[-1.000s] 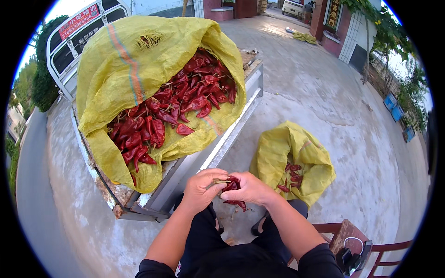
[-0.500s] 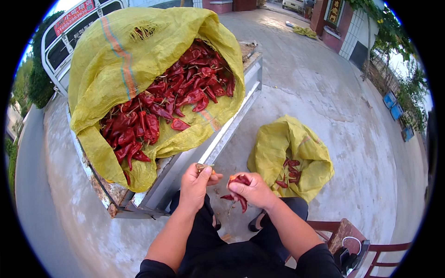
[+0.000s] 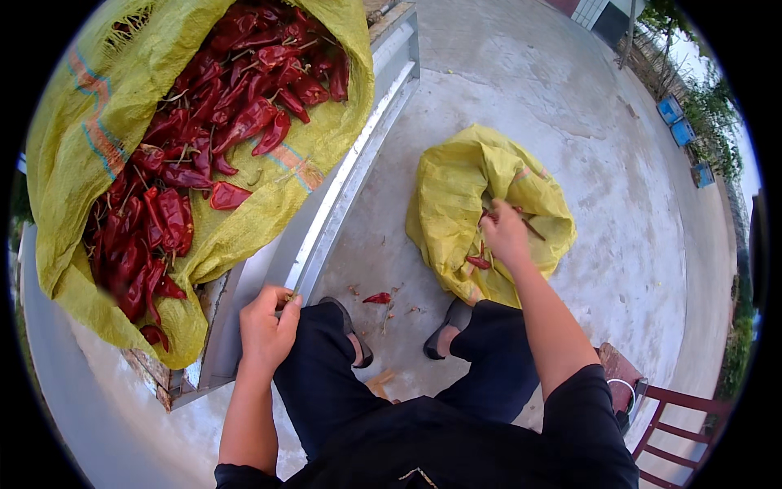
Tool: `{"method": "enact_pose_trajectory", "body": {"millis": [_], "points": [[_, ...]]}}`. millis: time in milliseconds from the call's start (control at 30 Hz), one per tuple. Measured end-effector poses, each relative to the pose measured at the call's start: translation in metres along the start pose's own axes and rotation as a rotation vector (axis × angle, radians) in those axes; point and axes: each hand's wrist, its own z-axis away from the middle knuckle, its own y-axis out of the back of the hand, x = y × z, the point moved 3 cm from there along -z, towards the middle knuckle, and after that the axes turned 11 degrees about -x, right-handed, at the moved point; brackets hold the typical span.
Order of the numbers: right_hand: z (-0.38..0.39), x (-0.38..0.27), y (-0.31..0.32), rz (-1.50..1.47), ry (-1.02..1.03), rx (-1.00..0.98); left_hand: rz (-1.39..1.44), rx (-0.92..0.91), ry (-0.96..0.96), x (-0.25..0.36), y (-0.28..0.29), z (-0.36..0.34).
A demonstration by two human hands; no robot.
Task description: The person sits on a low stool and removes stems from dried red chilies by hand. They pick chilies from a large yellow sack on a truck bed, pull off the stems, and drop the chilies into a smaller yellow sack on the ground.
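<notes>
Dried red chili peppers (image 3: 236, 122) fill the mouth of a large yellow woven sack (image 3: 61, 179) at the upper left. Beside its lower edge, my left hand (image 3: 269, 330) is closed, with small brownish pepper stems pinched at the thumb tip. My right hand (image 3: 507, 236) reaches down into the mouth of a smaller yellow woven sack (image 3: 440, 187) on the ground. Its fingers are partly hidden and blurred, so their grip cannot be made out. A few red peppers (image 3: 479, 262) lie inside this sack, around and below the hand.
The big sack rests on a metal truck bed with a raised side rail (image 3: 342, 175). One red pepper (image 3: 377, 298) and scattered stems lie on the concrete between my shoes. A dark red wooden chair (image 3: 680, 420) stands at the lower right; blue boxes (image 3: 683, 132) sit farther off.
My right hand has gone from in front of me, where it held peppers, into the small sack. My left hand has moved lower left. The view has tilted down and right.
</notes>
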Motion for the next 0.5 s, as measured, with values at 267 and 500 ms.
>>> {"method": "enact_pose_trajectory", "body": {"millis": [267,500], "points": [[0.063,-0.057,-0.241,0.386,0.294,-0.965,-0.114,-0.137,-0.064,0.016,-0.027,0.000],[0.075,-0.053,-0.334,0.566,0.387,-0.985,-0.116,-0.272,-0.037,0.022,-0.025,-0.015]]}}
